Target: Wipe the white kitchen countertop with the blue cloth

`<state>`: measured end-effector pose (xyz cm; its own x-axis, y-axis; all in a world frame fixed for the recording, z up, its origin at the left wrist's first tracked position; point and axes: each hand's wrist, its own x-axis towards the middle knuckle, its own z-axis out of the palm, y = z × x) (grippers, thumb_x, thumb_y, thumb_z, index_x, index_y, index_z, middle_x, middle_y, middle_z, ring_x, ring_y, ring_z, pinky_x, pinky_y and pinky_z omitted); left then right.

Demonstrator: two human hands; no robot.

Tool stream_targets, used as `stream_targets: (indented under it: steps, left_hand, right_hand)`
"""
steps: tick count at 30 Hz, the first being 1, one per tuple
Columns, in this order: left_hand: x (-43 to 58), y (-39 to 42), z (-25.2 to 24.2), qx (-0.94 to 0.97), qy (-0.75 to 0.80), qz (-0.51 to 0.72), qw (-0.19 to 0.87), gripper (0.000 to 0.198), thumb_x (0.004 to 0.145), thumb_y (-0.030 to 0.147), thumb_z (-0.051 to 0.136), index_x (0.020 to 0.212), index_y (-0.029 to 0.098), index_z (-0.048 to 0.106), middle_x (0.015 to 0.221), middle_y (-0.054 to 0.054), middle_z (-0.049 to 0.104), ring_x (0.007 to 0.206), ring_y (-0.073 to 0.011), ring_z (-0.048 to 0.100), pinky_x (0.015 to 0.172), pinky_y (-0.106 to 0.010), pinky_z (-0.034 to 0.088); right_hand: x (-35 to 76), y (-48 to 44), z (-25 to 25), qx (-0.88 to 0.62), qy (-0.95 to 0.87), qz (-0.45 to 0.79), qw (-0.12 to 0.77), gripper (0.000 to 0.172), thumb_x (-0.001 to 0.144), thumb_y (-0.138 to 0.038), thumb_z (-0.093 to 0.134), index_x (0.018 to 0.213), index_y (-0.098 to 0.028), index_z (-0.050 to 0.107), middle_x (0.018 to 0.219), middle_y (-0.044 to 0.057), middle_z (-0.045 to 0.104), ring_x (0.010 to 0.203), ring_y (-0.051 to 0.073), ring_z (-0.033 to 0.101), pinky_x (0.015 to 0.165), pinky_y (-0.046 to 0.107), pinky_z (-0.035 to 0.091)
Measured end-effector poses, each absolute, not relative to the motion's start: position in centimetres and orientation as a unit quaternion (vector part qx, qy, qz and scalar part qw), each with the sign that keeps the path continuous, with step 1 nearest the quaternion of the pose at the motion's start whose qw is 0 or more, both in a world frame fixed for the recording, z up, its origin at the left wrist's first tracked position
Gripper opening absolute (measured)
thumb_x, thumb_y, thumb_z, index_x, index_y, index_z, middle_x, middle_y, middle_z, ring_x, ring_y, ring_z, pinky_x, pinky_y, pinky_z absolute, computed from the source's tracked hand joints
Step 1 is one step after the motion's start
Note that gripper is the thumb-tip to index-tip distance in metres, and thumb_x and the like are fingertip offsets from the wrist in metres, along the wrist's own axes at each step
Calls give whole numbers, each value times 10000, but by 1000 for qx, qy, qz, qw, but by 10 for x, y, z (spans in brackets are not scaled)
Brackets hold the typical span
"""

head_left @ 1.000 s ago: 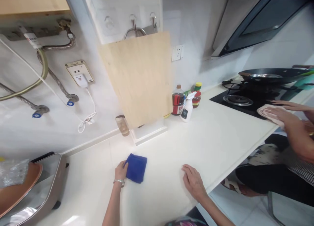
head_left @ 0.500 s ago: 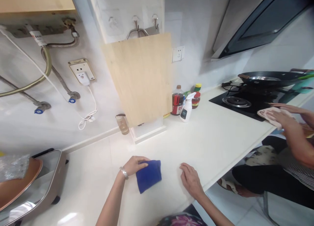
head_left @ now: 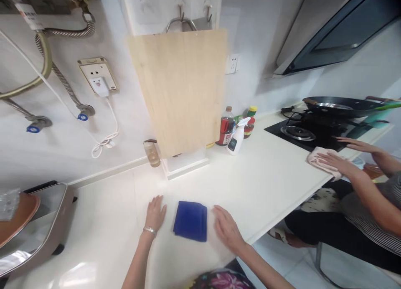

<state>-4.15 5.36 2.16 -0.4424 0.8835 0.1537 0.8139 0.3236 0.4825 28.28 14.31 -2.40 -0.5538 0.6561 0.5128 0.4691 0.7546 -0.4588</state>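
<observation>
A dark blue folded cloth [head_left: 190, 221] lies flat on the white countertop [head_left: 250, 184], its layers slightly offset along the right edge. To its left, my left hand [head_left: 156, 214] rests on the counter, fingers stretched out and holding nothing; a silver bracelet circles that wrist. On the cloth's other side is my right hand [head_left: 227, 229], also free of anything, its fingers extended toward the cloth with a small gap between them. Neither hand touches the cloth.
A co-worker's hand presses a pale cloth [head_left: 324, 161] beside the black stove [head_left: 300, 132], where a wok [head_left: 341, 107] sits. A white spray bottle [head_left: 237, 138] and sauce bottles stand near the hanging wooden board [head_left: 181, 92]. At left is an appliance [head_left: 59, 214]; near the wall, a brown-tinted container [head_left: 152, 154].
My left hand has let go of the blue cloth and moved left. The cloth lies squarer. My right hand has come nearer to it. The co-worker's pale cloth has slid left onto the counter.
</observation>
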Motion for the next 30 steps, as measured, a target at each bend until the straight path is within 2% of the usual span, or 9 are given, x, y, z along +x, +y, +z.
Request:
stream_targets:
  steps: [2, 7, 11, 14, 19, 25, 30]
  left_hand:
    - [-50, 23, 3, 475, 847, 236, 46, 474, 892, 282, 430, 1335, 147, 533, 1454, -185, 502, 1424, -320, 353, 1166, -613, 262]
    - [-52, -18, -29, 458, 866, 199, -27, 518, 915, 329, 394, 1388, 141, 490, 1530, -146, 413, 1467, -266, 264, 1211, -484, 247]
    - [-49, -18, -36, 456, 869, 191, -37, 536, 926, 348, 357, 1407, 142, 472, 1540, -135, 399, 1468, -266, 259, 1215, -485, 248]
    - [-51, -17, -36, 455, 870, 187, -31, 549, 928, 362, 342, 1414, 138, 464, 1543, -133, 393, 1468, -267, 261, 1216, -496, 247]
    - [-56, -18, -41, 455, 868, 198, -38, 546, 918, 367, 355, 1414, 171, 472, 1540, -111, 408, 1472, -248, 256, 1225, -472, 230]
    - [-60, -14, -53, 461, 858, 212, -77, 573, 921, 397, 328, 1392, 113, 489, 1514, -139, 442, 1449, -276, 309, 1200, -509, 266]
    - [-60, -14, -58, 473, 847, 222, -103, 588, 915, 389, 328, 1428, 126, 445, 1522, -134, 432, 1457, -269, 293, 1203, -501, 255]
  right_hand:
    - [255, 141, -8, -260, -900, 146, 317, 470, 925, -167, 331, 1384, -198, 427, 1382, 124, 520, 1297, 222, 467, 1079, 467, 435]
    - [188, 135, 18, -109, -965, 124, 203, 555, 900, -198, 397, 1454, -171, 370, 1524, 73, 400, 1455, 229, 236, 1206, 527, 215]
    - [172, 131, 9, -115, -973, 114, 167, 572, 892, -225, 417, 1463, -235, 375, 1537, 19, 388, 1468, 247, 198, 1204, 578, 147]
    - [185, 143, -7, -178, -963, 92, 181, 565, 891, -225, 416, 1456, -247, 395, 1536, 20, 389, 1455, 252, 231, 1192, 572, 172]
    - [242, 197, -31, -375, -904, 13, 206, 516, 927, -269, 363, 1435, -214, 435, 1513, 53, 423, 1434, 282, 273, 1154, 590, 205]
    - [323, 257, -43, -555, -816, -51, 153, 537, 932, -297, 280, 1440, -213, 432, 1533, 26, 395, 1454, 253, 226, 1168, 544, 173]
    - [338, 296, -43, -634, -765, -53, 104, 564, 932, -318, 232, 1456, -216, 413, 1554, 28, 357, 1462, 257, 197, 1165, 550, 155]
